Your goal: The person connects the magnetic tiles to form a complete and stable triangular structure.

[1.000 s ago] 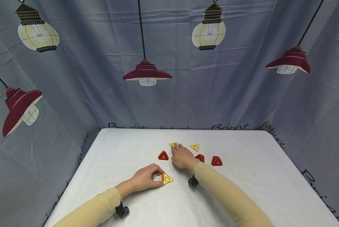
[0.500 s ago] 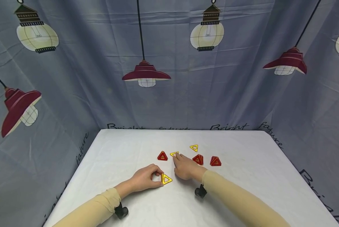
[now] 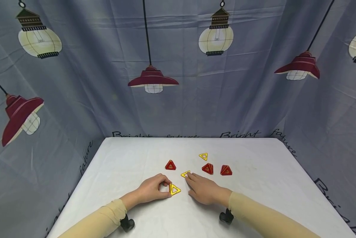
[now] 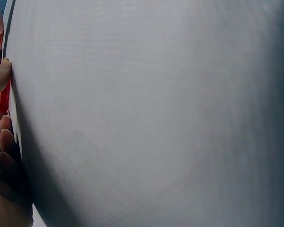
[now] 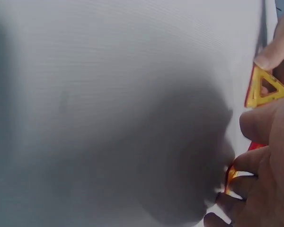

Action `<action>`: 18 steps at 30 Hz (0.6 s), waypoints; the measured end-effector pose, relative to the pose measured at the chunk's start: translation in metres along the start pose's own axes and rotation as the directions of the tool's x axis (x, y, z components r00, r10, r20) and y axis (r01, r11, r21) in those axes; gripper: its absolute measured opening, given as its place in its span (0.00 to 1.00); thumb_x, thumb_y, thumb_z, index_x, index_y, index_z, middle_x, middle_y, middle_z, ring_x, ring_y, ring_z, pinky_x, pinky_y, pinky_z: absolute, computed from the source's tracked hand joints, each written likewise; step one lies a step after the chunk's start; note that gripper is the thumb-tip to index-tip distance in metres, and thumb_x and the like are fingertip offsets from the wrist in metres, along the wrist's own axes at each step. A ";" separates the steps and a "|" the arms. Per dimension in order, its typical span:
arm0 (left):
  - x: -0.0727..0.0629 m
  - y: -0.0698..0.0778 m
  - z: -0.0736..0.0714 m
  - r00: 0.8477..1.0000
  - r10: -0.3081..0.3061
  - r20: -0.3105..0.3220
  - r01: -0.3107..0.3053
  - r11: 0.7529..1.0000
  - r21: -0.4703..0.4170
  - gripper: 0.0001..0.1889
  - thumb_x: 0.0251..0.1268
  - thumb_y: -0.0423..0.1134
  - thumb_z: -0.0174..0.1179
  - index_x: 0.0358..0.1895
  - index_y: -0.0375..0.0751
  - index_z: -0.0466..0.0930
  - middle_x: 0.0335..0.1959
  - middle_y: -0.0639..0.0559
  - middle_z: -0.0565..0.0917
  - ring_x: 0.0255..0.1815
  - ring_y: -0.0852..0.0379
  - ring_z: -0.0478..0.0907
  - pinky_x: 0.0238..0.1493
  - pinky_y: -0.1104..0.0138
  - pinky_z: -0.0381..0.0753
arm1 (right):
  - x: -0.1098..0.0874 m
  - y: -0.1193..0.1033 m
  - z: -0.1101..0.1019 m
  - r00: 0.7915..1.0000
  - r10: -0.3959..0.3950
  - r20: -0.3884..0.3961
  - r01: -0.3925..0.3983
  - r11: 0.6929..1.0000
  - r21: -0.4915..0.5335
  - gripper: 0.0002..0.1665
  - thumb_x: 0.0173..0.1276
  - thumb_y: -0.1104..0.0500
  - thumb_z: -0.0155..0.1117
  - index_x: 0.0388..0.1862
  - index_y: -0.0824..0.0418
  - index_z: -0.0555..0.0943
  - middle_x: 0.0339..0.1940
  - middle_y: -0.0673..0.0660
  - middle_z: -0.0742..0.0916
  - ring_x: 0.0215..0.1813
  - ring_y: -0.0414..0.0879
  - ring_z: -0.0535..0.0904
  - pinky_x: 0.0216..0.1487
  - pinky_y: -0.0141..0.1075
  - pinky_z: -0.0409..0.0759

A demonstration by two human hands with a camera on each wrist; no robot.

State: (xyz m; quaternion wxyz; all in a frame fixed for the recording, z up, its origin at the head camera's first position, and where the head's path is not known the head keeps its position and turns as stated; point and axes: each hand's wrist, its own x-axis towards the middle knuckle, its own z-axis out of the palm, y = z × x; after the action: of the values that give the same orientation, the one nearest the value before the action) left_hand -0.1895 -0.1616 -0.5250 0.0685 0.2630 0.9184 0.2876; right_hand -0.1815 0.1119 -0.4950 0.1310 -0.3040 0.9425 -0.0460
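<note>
Between thumb and fingers, my left hand [image 3: 152, 189] pinches a standing piece with a yellow triangular magnetic tile [image 3: 171, 189] facing right. Its red side [image 4: 4, 101] shows at the edge of the left wrist view. In the right wrist view the yellow face [image 5: 254, 90] stands close by the right thumb. My right hand [image 3: 204, 190] lies low over the table, its extended fingers touching a flat yellow triangular tile [image 3: 183, 175]. That tile is partly hidden under the fingertips. A small gap separates it from the piece in the left hand.
Behind the hands stand three red triangular pyramids: one at the left [image 3: 170, 165], one in the middle [image 3: 207, 169] and one at the right [image 3: 226, 170]. Another yellow triangular tile [image 3: 206, 156] lies flat farther back. A white cloth [image 3: 130, 152] covers the table; a lamp-print curtain [image 3: 184, 109] hangs behind.
My right hand has drawn the flat yellow tile across the table toward me, from beside the far yellow tile to near the left hand. The left hand holds still with its piece.
</note>
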 end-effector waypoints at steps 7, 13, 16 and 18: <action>0.000 0.002 -0.001 1.000 -0.006 0.002 0.007 1.000 -0.008 0.20 0.59 0.57 0.74 0.52 0.58 0.81 0.42 0.66 0.78 0.31 0.68 0.71 0.34 0.70 0.72 | -0.023 0.013 0.003 0.997 -0.074 0.009 0.073 0.997 0.031 0.36 0.79 0.44 0.55 0.81 0.54 0.65 0.81 0.52 0.65 0.81 0.51 0.59 0.75 0.49 0.62; -0.001 0.001 -0.001 1.000 -0.005 0.004 0.005 1.000 -0.011 0.20 0.59 0.57 0.73 0.52 0.59 0.81 0.43 0.66 0.78 0.32 0.68 0.71 0.34 0.70 0.72 | -0.041 0.026 0.004 0.991 -0.132 0.015 0.132 0.991 0.018 0.35 0.79 0.44 0.56 0.81 0.51 0.66 0.81 0.49 0.66 0.80 0.48 0.60 0.74 0.48 0.64; -0.001 0.000 0.000 1.000 -0.001 0.003 0.001 1.000 -0.010 0.20 0.59 0.57 0.73 0.52 0.59 0.80 0.43 0.66 0.77 0.32 0.68 0.70 0.34 0.70 0.72 | -0.050 0.033 0.005 0.990 -0.142 0.017 0.142 0.989 0.029 0.35 0.79 0.44 0.57 0.81 0.49 0.66 0.81 0.47 0.66 0.80 0.46 0.59 0.74 0.48 0.64; -0.001 0.000 0.000 1.000 0.001 0.003 -0.001 1.000 -0.009 0.20 0.60 0.57 0.73 0.52 0.59 0.80 0.42 0.66 0.77 0.31 0.68 0.70 0.34 0.70 0.72 | -0.056 0.036 0.005 0.989 -0.146 0.011 0.146 0.988 0.040 0.35 0.79 0.45 0.57 0.80 0.49 0.66 0.81 0.46 0.66 0.80 0.46 0.60 0.74 0.48 0.64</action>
State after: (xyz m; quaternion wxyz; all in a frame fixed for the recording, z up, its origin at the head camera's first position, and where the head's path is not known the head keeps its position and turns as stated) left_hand -0.1888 -0.1621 -0.5251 0.0707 0.2637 0.9169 0.2912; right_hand -0.1567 0.1742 -0.4937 0.1398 -0.3700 0.9157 -0.0716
